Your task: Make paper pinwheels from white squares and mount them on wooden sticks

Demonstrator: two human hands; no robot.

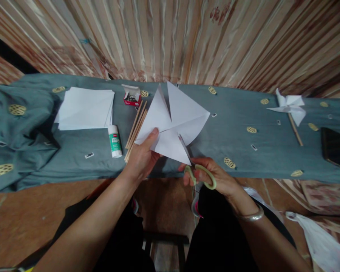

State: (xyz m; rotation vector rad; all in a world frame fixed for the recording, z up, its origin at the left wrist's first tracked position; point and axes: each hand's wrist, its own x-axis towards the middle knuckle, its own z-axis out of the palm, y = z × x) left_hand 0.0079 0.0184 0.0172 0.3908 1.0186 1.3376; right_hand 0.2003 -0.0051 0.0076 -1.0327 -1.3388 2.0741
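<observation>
My left hand grips the lower left edge of a white paper square that is slit along its diagonals, held above the grey-blue cloth. My right hand is closed on pale green-handled scissors; their blades point up into the paper's lower corner. A bundle of thin wooden sticks lies just left of the paper, partly under it.
A stack of white sheets, a glue stick and a small red box of pins lie at the left. A finished white pinwheel on a stick and a dark phone lie at the right. A striped curtain hangs behind.
</observation>
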